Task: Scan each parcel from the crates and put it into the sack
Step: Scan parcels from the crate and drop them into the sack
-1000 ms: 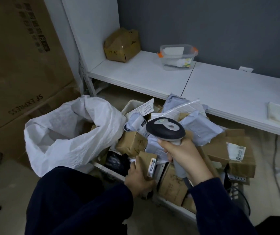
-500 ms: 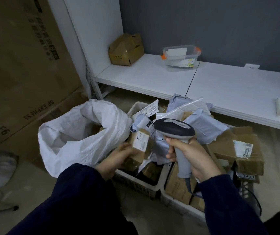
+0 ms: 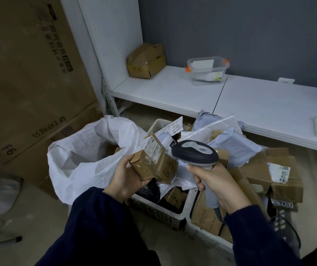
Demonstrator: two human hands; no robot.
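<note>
Parcel (image 3: 153,163) of brown cardboard, labelled on top and marked in pen on its side, sits tilted in the left hand (image 3: 127,179), whose fingers curl round its lower end. It is above the near crate (image 3: 159,213) and just beside the open white sack (image 3: 80,158). The right hand (image 3: 218,182) grips the handle of a grey scanner (image 3: 195,153), its head close beside the parcel.

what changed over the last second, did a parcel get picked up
The left hand lifted a small cardboard box out of the crates and now holds it up beside the head of the scanner. The right hand kept its grip on the scanner; the sack and crates stayed put.
</note>
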